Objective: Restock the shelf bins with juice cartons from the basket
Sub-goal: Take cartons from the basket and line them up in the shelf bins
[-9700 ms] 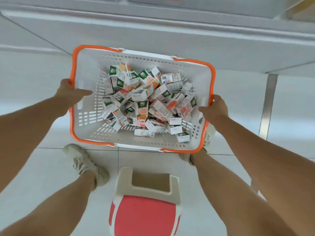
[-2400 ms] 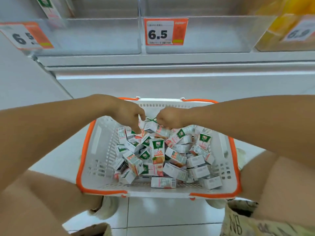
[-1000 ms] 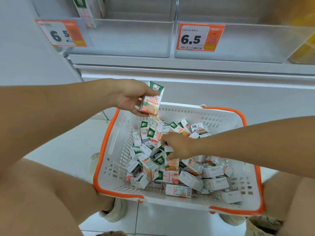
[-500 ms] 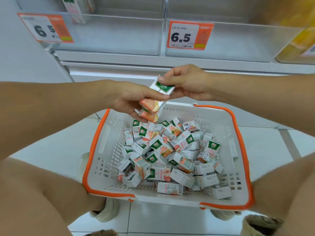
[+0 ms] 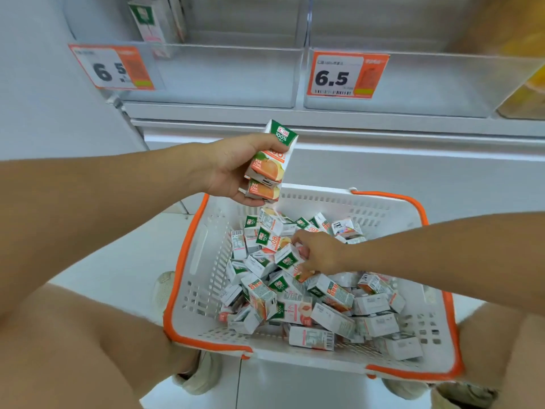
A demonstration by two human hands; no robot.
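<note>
Boxy cartons (image 5: 269, 169) clutched in left hand (image 5: 227, 169); right hand (image 5: 318, 253) pinching basket carton (image 5: 290, 259).

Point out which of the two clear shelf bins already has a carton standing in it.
The left clear plastic bin, with the cut-off 6.5 price tag: one green-and-white juice carton stands at its back left. The right bin shows none.

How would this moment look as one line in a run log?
left hand: holds two juice cartons | right hand: grips carton in basket | shelf bins: nearly empty
</note>
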